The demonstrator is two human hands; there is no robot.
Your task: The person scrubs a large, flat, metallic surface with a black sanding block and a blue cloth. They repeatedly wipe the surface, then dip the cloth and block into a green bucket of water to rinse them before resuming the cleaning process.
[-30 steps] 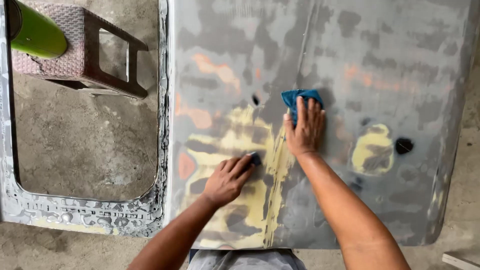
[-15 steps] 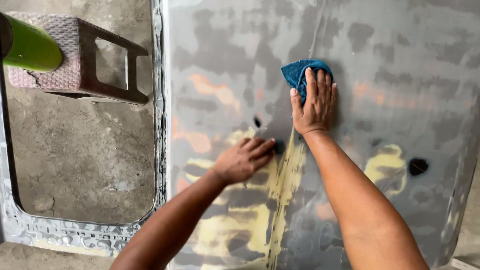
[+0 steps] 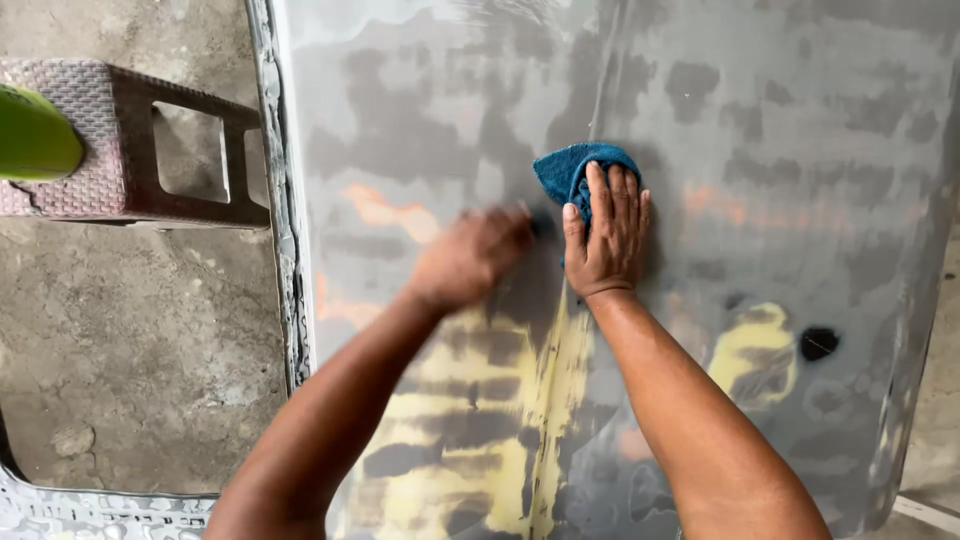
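A large grey sanded metal body panel [image 3: 790,120] with yellow filler patches and orange spots fills the view. My right hand [image 3: 605,235] lies flat on it, fingers pressing a blue cloth [image 3: 562,170] against the surface. My left hand [image 3: 470,258] is just to the left of it, blurred by motion, fingers curled onto the panel. A small dark pad [image 3: 541,228] shows at its fingertips, next to a raised crease in the panel.
A rough-edged opening frame [image 3: 287,250] borders the panel on the left, with concrete floor [image 3: 140,370] seen through it. A brown woven plastic stool [image 3: 150,150] and a green rounded object [image 3: 35,135] are at upper left. A small dark hole [image 3: 818,343] sits in the panel at right.
Both hands have moved up the panel, away from me. The left hand slid from the yellow filler toward the cloth, and the right hand carried the blue cloth higher.
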